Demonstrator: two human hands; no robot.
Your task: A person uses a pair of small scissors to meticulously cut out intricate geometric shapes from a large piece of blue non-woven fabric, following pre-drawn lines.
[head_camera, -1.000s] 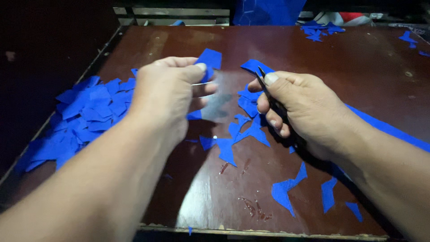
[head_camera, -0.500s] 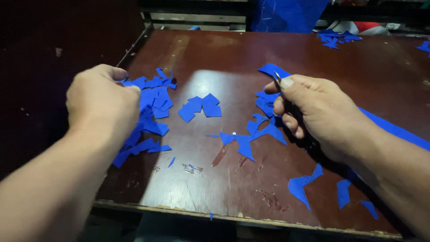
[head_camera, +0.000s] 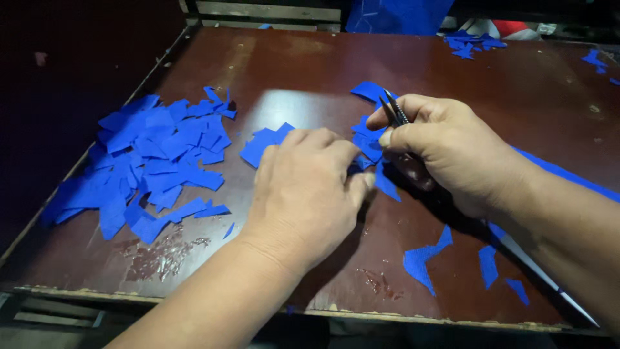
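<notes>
Left hand (head_camera: pixel 310 194): palm down at table centre, fingers curled narrow onto blue scraps (head_camera: pixel 369 145) at its 1 o'clock.
Right hand (head_camera: pixel 452 152): fist closed around dark scissors (head_camera: pixel 394 110), blades together, poking out at 11 o'clock.
Scraps: under the left fingertips, touching the right knuckles.
Blue pile (head_camera: pixel 152 161): 9 o'clock on the brown table (head_camera: pixel 310 71).

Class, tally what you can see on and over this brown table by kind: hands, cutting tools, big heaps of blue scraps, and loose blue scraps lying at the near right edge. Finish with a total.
Hands: 2, the left hand and the right hand
Scissors: 1
Big heap of blue scraps: 1
Loose scraps at the near right edge: 3
Total: 7
</notes>
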